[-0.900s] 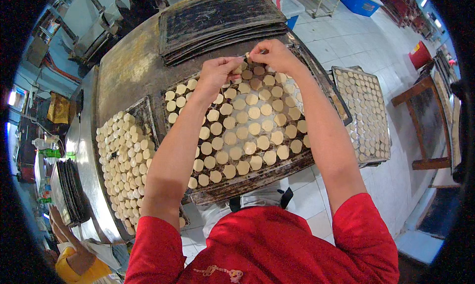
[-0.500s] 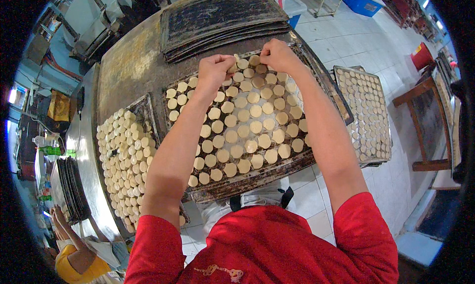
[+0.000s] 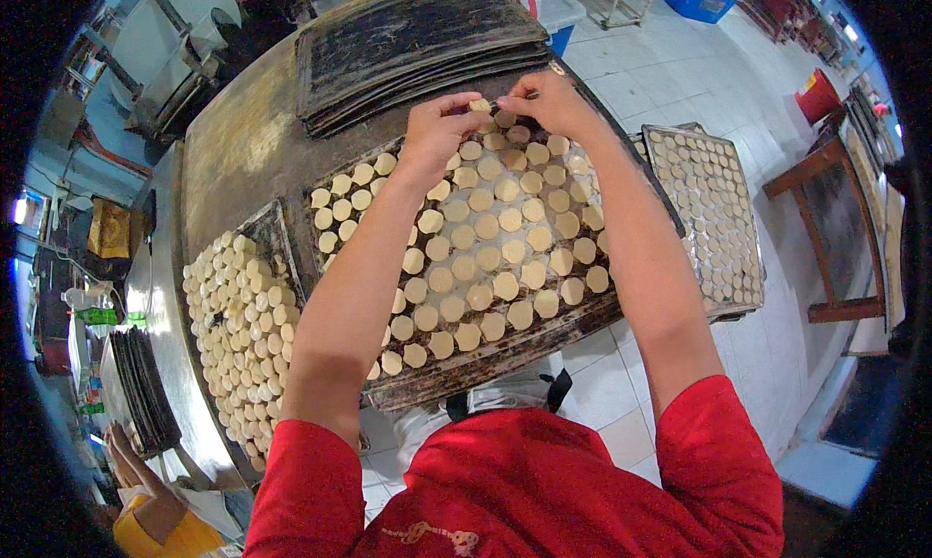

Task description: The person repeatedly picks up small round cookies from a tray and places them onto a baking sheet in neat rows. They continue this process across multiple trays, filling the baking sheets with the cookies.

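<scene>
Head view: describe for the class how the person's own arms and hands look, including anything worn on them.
The left hand and right hand are bare, without gloves. No watch or bracelet shows on either forearm. The left sleeve and right sleeve are short and red. Any rings are too small to tell.

Middle tray (image 3: 493, 355) partly behind forearms (image 3: 361, 281), co-worker (image 3: 167, 533) cropped

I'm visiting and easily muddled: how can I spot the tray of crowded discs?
Find the big worktable. On it, left of the left forearm, lies a tray of pale discs. Its discs crowd together, while those on the middle tray lie spaced apart.
</scene>
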Demonstrator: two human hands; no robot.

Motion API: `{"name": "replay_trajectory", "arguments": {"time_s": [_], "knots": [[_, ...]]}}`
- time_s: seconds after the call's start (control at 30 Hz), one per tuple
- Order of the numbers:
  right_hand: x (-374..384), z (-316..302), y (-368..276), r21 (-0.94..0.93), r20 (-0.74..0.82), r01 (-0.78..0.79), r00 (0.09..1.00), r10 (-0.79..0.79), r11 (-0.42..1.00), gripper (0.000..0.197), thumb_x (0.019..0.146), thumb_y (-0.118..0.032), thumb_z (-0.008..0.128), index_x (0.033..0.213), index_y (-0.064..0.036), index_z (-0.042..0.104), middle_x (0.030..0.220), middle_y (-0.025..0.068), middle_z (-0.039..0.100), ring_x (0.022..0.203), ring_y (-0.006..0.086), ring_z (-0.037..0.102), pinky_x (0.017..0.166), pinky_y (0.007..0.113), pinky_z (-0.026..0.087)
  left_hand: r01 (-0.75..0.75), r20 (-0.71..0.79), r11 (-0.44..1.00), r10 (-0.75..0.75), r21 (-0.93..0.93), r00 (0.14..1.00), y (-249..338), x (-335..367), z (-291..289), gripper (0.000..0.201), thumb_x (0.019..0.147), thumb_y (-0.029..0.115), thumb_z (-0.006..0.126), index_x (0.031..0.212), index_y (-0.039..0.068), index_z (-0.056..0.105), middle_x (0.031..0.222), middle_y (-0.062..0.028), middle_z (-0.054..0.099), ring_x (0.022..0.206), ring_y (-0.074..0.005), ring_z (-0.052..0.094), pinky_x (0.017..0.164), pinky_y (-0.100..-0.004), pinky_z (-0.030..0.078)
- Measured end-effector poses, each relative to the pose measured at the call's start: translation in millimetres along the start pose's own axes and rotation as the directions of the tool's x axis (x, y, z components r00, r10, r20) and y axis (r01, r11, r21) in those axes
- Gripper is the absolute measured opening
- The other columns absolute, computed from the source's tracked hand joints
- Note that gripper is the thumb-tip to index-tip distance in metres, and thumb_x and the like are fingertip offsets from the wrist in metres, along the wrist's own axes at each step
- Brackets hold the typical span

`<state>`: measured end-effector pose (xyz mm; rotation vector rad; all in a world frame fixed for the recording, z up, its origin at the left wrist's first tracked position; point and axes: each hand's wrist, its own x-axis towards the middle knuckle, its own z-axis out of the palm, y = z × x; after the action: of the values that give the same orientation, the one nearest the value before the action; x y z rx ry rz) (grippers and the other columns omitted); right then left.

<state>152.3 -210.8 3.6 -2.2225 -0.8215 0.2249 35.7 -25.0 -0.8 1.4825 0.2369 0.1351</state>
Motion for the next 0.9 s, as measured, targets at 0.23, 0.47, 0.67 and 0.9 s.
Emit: {"name": "replay_trajectory", "arguments": {"time_s": [0.23,0.47,0.67,0.9], "knots": [[-3.5,-8.0,-3.5,0.185,0.085,0.07,0.993,-0.087,0.98,0.019,0.092,-0.019,0.077,0.099,-0.0015,0.074,0.092,0.0013,0.072,0.086,0.0093,0.061,0.08,0.028,0.05,0.052,0.026,0.998,-0.051,-0.047,0.998,3.6,4.2,8.6,0.032,0.092,0.004,0.073,0.123,-0.003,0.068,0.106,-0.0071,0.072,0.089,-0.014,0.07,0.082,-0.027,0.057],[-3.0,-9.1,5.8,0.352,0.075,0.128,0.984,-0.164,0.927,0.017,0.092,-0.018,0.075,0.097,-0.0019,0.076,0.089,0.0034,0.074,0.083,0.0102,0.062,0.079,0.03,0.051,0.047,0.025,0.997,-0.045,-0.063,0.999,-0.1,9.4,15.5,0.027,0.093,0.006,0.073,0.118,-0.003,0.07,0.106,-0.0079,0.073,0.091,-0.0145,0.071,0.082,-0.0255,0.058],[-5.2,-15.8,6.6,0.347,0.115,0.113,0.98,-0.162,0.931,0.011,0.094,-0.011,0.072,0.095,0.0002,0.072,0.095,0.0,0.07,0.089,0.0084,0.06,0.085,0.027,0.049,0.005,0.026,0.996,-0.003,-0.091,1.0,-0.2,9.6,24.1,0.032,0.09,0.005,0.074,0.12,-0.006,0.069,0.101,-0.0077,0.073,0.083,-0.012,0.07,0.075,-0.0241,0.057],[-1.5,-14.3,21.8,0.364,0.006,0.162,0.984,-0.177,0.917,0.018,0.093,-0.019,0.074,0.094,-0.0011,0.074,0.082,0.0028,0.072,0.077,0.011,0.059,0.074,0.031,0.05,0.025,0.031,0.994,-0.022,-0.108,0.999,3.3,8.6,26.3,0.029,0.098,0.012,0.069,0.121,-0.005,0.068,0.11,-0.0094,0.073,0.094,-0.0171,0.071,0.085,-0.0293,0.059]]}}
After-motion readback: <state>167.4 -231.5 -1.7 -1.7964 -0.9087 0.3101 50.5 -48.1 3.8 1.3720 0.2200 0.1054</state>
